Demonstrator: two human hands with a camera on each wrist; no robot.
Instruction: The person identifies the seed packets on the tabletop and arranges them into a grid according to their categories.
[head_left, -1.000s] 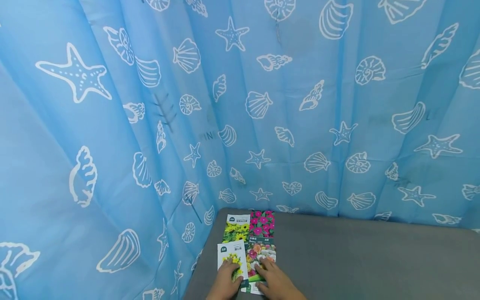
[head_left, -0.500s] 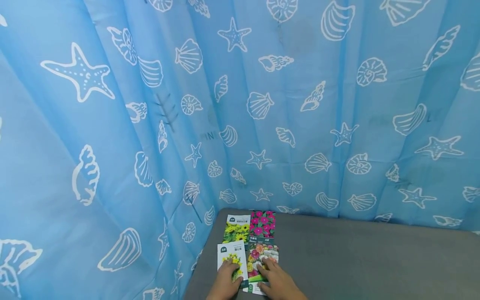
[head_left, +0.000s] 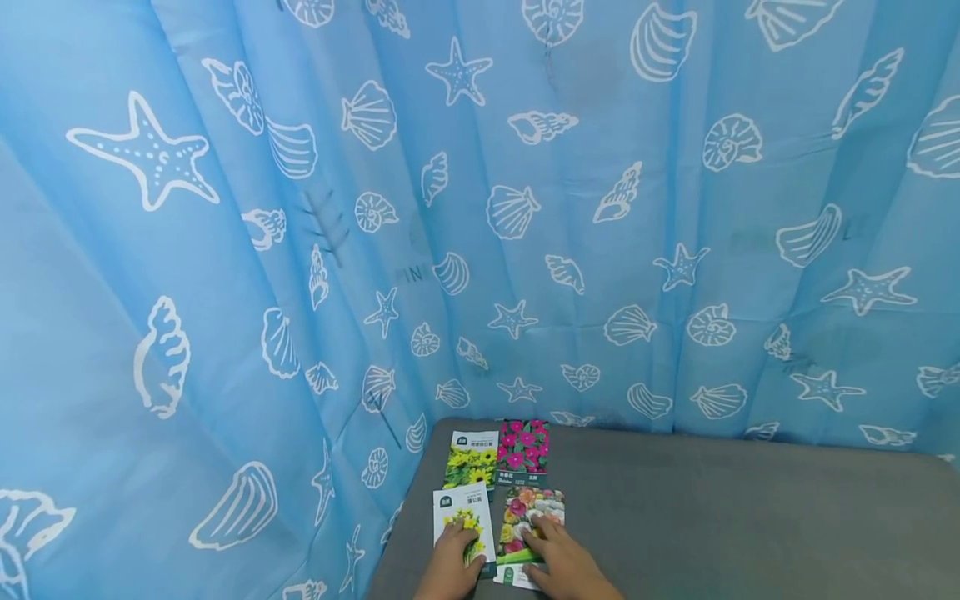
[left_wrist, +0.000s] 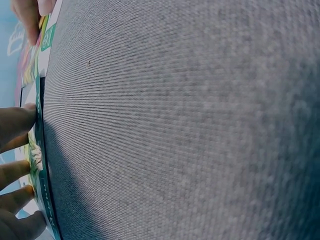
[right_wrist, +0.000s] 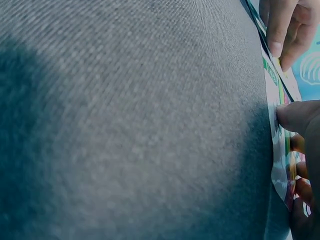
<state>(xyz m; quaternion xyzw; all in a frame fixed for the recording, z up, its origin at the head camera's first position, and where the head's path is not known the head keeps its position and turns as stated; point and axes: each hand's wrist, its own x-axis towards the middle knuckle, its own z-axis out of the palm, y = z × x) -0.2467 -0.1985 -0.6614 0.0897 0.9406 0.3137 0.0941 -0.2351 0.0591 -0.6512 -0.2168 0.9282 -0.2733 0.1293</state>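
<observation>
Slid rightward: multicolored packet (head_left: 516, 530), right fingers (head_left: 546, 534) outspread atop | white packet (head_left: 465, 507): left fingers (head_left: 455, 536) outspread

in the head view the light is bright and even, and the curtain (head_left: 487, 275) is palest at the far left, with soft shadows in its folds. small print on the packets (head_left: 524, 446) is not sharp. both wrist views are dimmer and bluish, with dark patches toward the edges; there the nearest part of the worktop (left_wrist: 190, 120) is blurred.
</observation>
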